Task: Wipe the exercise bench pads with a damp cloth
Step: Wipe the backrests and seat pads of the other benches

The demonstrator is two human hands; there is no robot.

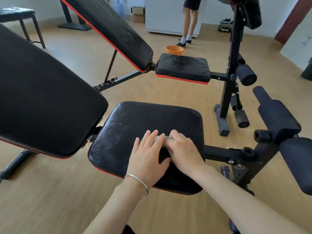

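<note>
Left hand (148, 156) flat on cloth (163, 138), right hand (182, 152) gripping it; seat pad (135, 119) mid-wipe; next, likely: sweep its smudged left half.

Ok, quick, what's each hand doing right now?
Left hand: open, pressing flat on the cloth.
Right hand: fingers curled, gripping the cloth.

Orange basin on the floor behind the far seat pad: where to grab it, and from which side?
Probably pinch the orange basin by its rim, coming from above. It stands upright, mouth up, and the far seat pad hides its lower wall from the near side.
</note>
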